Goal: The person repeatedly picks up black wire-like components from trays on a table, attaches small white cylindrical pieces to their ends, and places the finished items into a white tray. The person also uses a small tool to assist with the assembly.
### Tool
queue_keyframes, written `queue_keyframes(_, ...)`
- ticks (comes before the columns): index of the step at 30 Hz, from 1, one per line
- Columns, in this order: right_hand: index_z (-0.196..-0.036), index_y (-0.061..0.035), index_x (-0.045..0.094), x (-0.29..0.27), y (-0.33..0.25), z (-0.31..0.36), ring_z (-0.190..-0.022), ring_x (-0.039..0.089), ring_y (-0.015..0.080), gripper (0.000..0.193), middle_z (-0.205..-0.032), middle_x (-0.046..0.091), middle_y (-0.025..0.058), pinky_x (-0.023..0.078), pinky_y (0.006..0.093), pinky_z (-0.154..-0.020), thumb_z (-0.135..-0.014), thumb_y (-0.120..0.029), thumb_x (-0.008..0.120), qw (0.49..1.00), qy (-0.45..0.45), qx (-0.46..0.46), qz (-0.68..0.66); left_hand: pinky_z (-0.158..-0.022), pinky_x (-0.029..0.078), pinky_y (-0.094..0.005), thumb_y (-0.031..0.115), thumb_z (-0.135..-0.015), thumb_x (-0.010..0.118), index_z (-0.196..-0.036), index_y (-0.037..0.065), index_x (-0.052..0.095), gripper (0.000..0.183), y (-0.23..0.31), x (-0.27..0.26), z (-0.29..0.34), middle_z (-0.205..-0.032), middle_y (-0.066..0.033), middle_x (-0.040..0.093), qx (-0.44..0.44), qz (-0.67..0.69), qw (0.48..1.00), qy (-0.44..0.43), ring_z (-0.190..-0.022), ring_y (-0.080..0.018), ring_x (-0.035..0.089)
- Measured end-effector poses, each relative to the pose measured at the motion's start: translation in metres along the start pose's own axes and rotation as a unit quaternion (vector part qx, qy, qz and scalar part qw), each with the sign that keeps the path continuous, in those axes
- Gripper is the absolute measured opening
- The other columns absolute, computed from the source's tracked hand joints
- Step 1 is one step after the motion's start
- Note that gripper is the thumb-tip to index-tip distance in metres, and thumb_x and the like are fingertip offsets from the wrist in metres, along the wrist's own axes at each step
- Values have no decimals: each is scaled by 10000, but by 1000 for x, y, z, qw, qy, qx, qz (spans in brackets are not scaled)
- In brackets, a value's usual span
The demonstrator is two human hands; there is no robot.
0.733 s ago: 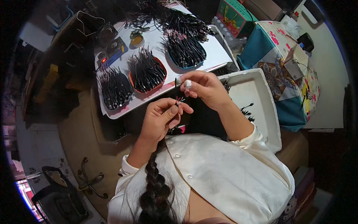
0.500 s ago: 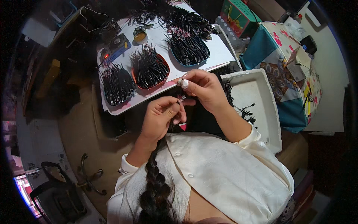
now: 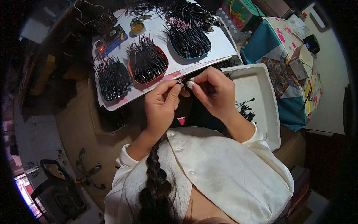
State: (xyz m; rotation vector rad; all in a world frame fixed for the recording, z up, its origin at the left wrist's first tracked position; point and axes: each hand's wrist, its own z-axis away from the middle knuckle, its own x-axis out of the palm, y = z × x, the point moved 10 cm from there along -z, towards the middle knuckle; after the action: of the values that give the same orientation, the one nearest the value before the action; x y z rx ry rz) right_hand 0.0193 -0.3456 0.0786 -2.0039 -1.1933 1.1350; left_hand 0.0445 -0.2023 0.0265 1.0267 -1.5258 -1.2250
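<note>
My left hand (image 3: 161,102) is closed, thumb and forefinger pinching the end of a thin black cable (image 3: 179,80) with bared tips. Right beside it is my right hand (image 3: 218,91), its thumb and forefinger drawn together at the cable's end. White wrapping (image 3: 190,83) covers a fingertip on that hand. Whatever small piece sits between the right fingers is mostly hidden. Beyond my hands, bundles of short black cables (image 3: 112,82) fill a dark tray, an orange-rimmed tray (image 3: 166,56) and a blue-rimmed tray (image 3: 204,54).
A white table (image 3: 156,28) bears the trays, a tin of amber paste (image 3: 137,28), a blue device (image 3: 115,45) and a heap of black cables (image 3: 186,13). To my right stands a white foam box (image 3: 266,108) with several cables inside. A cloth-covered stand (image 3: 294,93) is farther right.
My hands have risen and come together at the cable's end. The wire ends, splayed above my left fingers before, are now mostly covered by the fingers. My view has shifted slightly.
</note>
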Motion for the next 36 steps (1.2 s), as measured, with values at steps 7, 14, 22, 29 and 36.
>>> queue_keyframes(7, -998, 36, 622, 25, 37, 8, -830, 612, 88, 150, -938, 655, 49, 505, 210, -730, -854, 14, 657, 906, -99, 200, -361, -501, 342, -168, 91, -939, 579, -945, -38, 630, 139, -11, 6, 0, -705, 1, 578, -65, 84, 994, -32, -593, -38, 492)
queue_keyframes(14, -964, 59, 635, 16, 32, 9, -828, 612, 105, 112, -925, 623, 70, 500, 207, -729, -854, 41, 643, 965, -117, 122, -200, -485, 293, -148, 113, -950, 558, -912, -21, 624, 154, -18, 12, 2, -678, 17, 551, -124, 127, 982, -65, -569, -16, 449)
queue_keyframes(22, -952, -3, 604, 55, 50, 27, -698, 544, 75, 117, -843, 620, 28, 432, 200, -624, -878, -78, 657, 767, -65, 276, -576, -475, 291, -153, 106, -946, 569, -918, -35, 615, 150, -16, 15, 6, -716, 0, 562, -131, 215, 966, -68, -584, -30, 466)
queue_keyframes(29, -935, -27, 578, 55, 54, 36, -718, 521, 55, 88, -835, 594, 6, 424, 191, -668, -881, -62, 638, 779, -8, 265, -568, -462, 271, -156, 117, -949, 569, -922, -44, 612, 169, -20, 13, 5, -695, -4, 551, -125, 245, 960, -55, -562, -29, 440)
queue_keyframes(36, -916, 28, 611, 9, 14, 15, -768, 567, 95, 110, -873, 588, 51, 450, 211, -671, -812, 29, 646, 975, -33, 8, -218, -454, 258, -157, 124, -957, 555, -913, -38, 616, 178, -20, 10, 5, -672, 5, 542, -118, 173, 977, -52, -543, -26, 419)
